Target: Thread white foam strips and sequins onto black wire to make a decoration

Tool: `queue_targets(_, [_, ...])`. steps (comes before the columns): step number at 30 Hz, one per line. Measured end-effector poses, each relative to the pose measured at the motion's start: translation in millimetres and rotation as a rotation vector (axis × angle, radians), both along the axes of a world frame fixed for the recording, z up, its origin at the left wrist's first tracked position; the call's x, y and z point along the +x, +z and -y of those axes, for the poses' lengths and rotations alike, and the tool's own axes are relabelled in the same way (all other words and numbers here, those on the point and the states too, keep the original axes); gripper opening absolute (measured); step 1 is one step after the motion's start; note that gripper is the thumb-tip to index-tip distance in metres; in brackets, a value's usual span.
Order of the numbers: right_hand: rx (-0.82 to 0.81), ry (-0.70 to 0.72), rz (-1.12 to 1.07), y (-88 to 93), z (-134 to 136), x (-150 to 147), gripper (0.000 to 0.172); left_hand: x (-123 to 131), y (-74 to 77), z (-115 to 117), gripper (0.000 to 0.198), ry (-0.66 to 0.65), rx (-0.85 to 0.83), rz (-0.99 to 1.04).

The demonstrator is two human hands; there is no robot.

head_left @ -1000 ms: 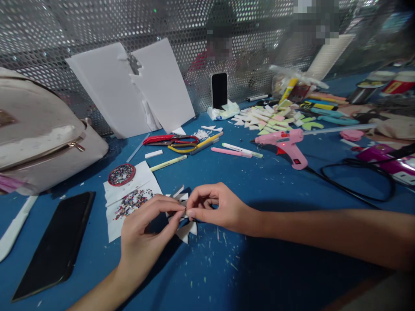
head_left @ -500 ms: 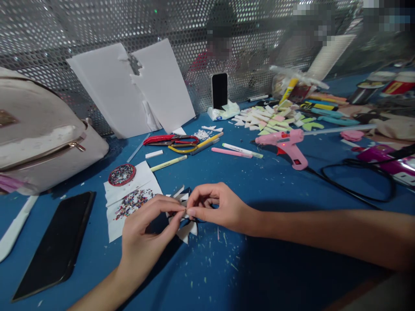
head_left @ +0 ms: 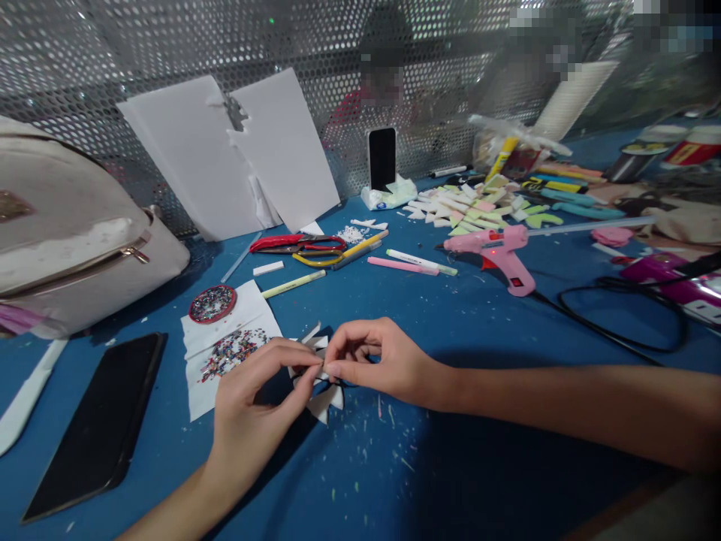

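Observation:
Thumb and forefinger of my left hand (head_left: 253,402) are pinched, meeting the pinched fingertips of my right hand (head_left: 380,364) over the table. Between the fingertips is something small and pale, mostly hidden, whose kind I cannot make out. Just below and behind the fingers lie white pointed pieces (head_left: 320,408), partly covered by my hands. Left of them, a white paper sheet (head_left: 197,398) carries a heap of multicoloured glitter bits (head_left: 233,352) and a red-rimmed round dish of glitter (head_left: 212,303). My left hand overlaps the sheet's right edge.
A pink glue gun (head_left: 490,244) lies at right, its black cord (head_left: 586,330) looping beside it. Red-handled pliers (head_left: 279,243), scissors (head_left: 318,259) and pens (head_left: 402,265) lie ahead. Cut foam strips (head_left: 467,207) are piled behind. A dark phone (head_left: 95,428) and a backpack (head_left: 73,248) are left.

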State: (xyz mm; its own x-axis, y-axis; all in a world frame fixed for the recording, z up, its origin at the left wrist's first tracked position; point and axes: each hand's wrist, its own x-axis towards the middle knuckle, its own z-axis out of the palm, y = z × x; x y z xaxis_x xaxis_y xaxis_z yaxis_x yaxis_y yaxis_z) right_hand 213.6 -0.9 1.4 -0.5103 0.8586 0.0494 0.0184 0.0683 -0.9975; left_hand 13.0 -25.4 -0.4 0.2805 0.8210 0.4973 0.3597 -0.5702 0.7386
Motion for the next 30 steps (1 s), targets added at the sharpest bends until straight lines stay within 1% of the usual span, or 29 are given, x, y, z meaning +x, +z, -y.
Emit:
queue_targets(7, [0.011,0.002,0.010,-1.8,0.5,0.3,0.025,0.1,-0.7,-1.0,0.015,0.004,0.000,-0.006])
queue_targets(17, [0.009,0.011,0.020,1.6,-0.6,0.0,0.023,1.5,1.6,0.0,0.016,0.001,0.022,-0.007])
queue_targets(23, [-0.013,0.067,0.018,2.9,-1.0,-0.1,0.025,2.1,1.0,-1.3,0.014,0.015,0.040,-0.014])
queue_targets(25, [-0.044,0.082,0.005,4.7,-1.7,-0.4,0.027,2.0,0.5,-1.2,0.016,0.010,0.049,-0.015])
queue_targets(30, [-0.186,0.098,-0.114,8.0,-4.7,-1.0,0.026,1.5,0.4,-1.2,0.018,-0.004,0.058,-0.024])
